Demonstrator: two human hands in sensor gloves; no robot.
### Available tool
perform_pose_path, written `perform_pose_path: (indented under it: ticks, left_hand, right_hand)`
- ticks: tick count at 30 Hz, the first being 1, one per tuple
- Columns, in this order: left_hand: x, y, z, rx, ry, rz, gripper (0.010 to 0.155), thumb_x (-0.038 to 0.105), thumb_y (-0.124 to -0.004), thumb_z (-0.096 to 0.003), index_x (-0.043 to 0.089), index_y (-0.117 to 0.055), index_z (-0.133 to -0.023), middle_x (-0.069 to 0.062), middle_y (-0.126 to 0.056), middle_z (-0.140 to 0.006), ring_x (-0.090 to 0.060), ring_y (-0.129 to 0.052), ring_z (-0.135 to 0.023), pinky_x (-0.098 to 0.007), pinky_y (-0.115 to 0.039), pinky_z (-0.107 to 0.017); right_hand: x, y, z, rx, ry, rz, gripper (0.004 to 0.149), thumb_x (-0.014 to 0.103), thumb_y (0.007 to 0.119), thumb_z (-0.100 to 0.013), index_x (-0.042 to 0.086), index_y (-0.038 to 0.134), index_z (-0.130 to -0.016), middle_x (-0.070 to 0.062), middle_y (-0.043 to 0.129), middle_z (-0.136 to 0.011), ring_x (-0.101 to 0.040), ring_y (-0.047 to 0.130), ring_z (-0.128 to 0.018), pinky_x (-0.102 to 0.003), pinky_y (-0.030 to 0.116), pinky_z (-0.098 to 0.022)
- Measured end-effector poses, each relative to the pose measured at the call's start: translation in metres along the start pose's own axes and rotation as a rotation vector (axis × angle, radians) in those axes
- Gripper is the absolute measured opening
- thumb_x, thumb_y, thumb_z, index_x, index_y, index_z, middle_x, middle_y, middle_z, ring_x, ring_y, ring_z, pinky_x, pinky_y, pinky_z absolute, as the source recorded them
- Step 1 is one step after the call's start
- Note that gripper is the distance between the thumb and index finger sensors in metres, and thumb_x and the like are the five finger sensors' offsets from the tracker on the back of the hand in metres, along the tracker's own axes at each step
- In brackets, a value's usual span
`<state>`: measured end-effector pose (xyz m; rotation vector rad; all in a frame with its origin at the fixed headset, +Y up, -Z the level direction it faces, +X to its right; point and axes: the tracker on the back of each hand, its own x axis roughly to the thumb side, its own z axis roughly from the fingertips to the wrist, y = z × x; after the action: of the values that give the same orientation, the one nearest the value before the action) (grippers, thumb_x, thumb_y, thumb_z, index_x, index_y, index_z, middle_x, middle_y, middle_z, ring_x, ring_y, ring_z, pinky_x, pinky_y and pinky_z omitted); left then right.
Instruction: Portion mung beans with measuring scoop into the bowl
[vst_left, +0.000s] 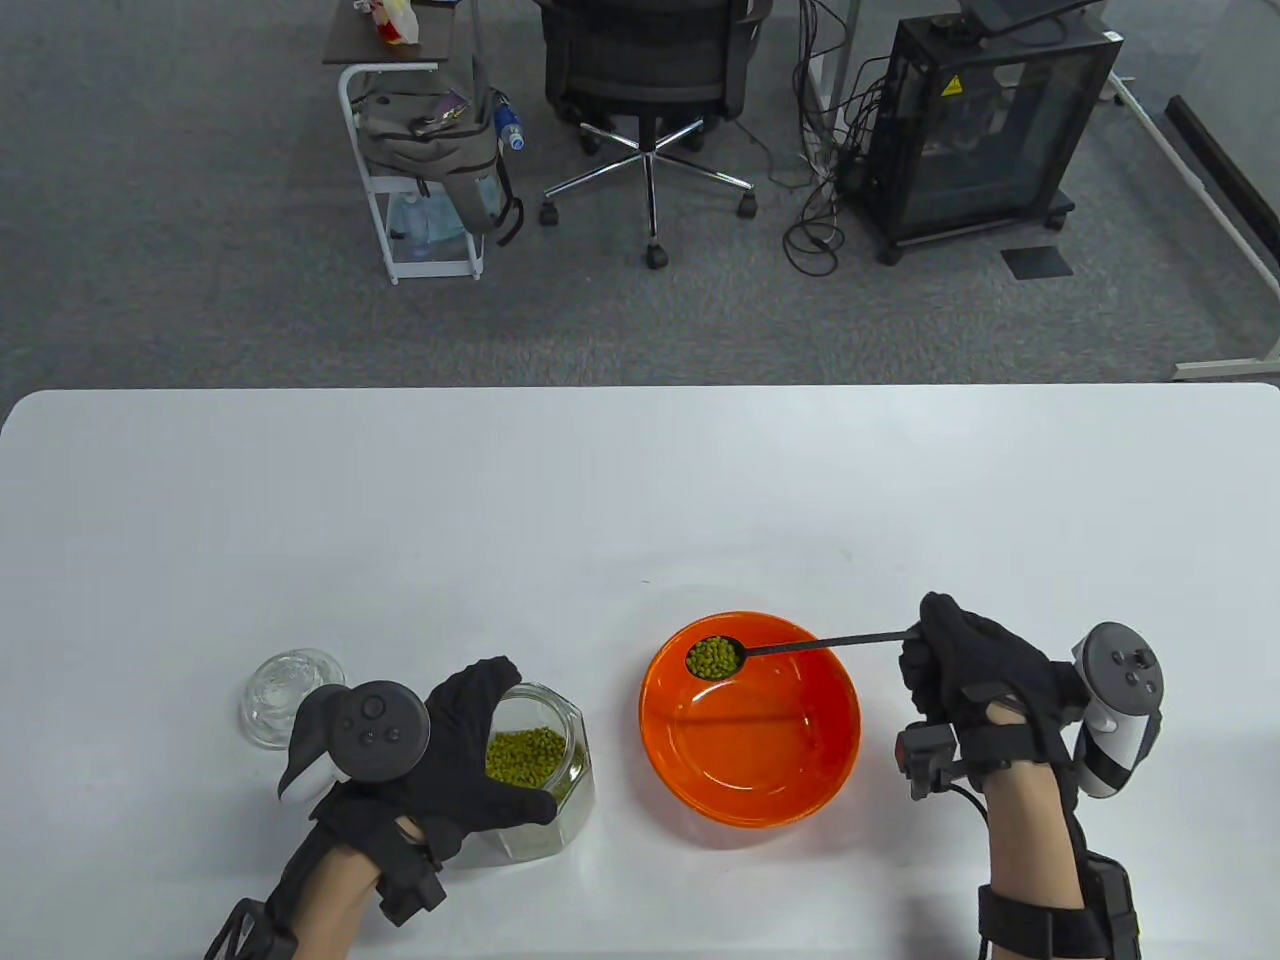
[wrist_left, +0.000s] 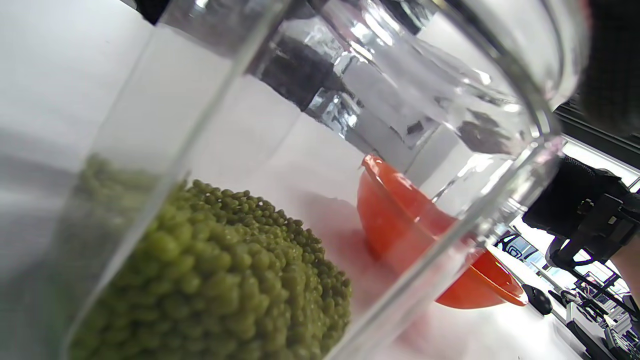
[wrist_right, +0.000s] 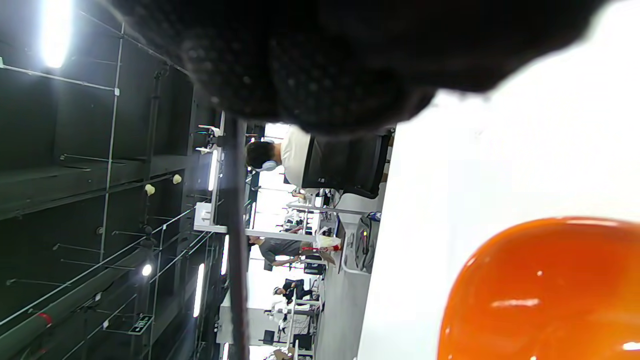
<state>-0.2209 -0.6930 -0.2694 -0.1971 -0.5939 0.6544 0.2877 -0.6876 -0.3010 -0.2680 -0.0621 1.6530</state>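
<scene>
A clear faceted glass jar (vst_left: 545, 775) stands on the white counter (vst_left: 600, 500) near the front left, partly filled with green mung beans (vst_left: 524, 755); the left wrist view shows the beans (wrist_left: 215, 285) heaped low against the glass wall. The left hand (vst_left: 470, 745) wraps the jar, fingers curled round its mouth and side. Just left of it lies a round clear glass lid (vst_left: 290, 695). To the right of the jar, apart from it, sits a glossy orange bowl (vst_left: 750, 720), with no loose beans showing on its bottom.

Beyond the counter is grey carpet with a black office chair (vst_left: 650, 80), a white trolley carrying a grey bag (vst_left: 425, 140), and a black cabinet on castors (vst_left: 975, 130).

The black long-handled measuring scoop (vst_left: 790, 647) is held above the bowl's far-left rim, its cup level and heaped with beans. Its long axis runs nearly left to right, cup toward the jar, handle rising slightly toward the right hand (vst_left: 975, 670), which pinches the handle's end.
</scene>
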Motion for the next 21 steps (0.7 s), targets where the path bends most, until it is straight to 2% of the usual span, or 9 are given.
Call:
perform_pose_path:
  ticks: [9,14,21]
  left_hand:
    - [0.0,0.0,0.0,-0.001,-0.004,-0.004,0.127,0.083,-0.089,-0.0378,0.0,-0.027,-0.11,-0.03,-0.036,-0.114,-0.061,-0.052,-0.103,-0.069,-0.056,-0.073]
    - [0.0,0.0,0.0,-0.003,-0.005,-0.003,0.127,0.083,-0.09,-0.0377,0.0,-0.027,-0.11,-0.03,-0.036,-0.114,-0.061,-0.052,-0.103,-0.07,-0.056,-0.073]
    - [0.0,0.0,0.001,-0.004,-0.004,-0.006,0.126,0.083,-0.089,-0.038,0.0,-0.026,-0.11,-0.03,-0.036,-0.114,-0.061,-0.052,-0.103,-0.07,-0.056,-0.073]
  right_hand:
    - [-0.016,-0.003,-0.006,-0.02,0.046,0.085,0.043,0.046,0.079,-0.049,0.009,0.099,-0.048,-0.014,0.101,-0.037,-0.019,0.098,-0.011,-0.032,0.086,-0.007]
    - [-0.02,-0.005,-0.007,-0.069,0.056,0.165,0.043,0.046,0.079,-0.049,0.008,0.099,-0.049,-0.014,0.101,-0.038,-0.019,0.098,-0.012,-0.032,0.086,-0.008]
    - [-0.012,0.003,-0.003,-0.087,-0.022,0.265,0.043,0.046,0.079,-0.049,0.009,0.099,-0.05,-0.015,0.101,-0.04,-0.02,0.098,-0.013,-0.033,0.086,-0.009]
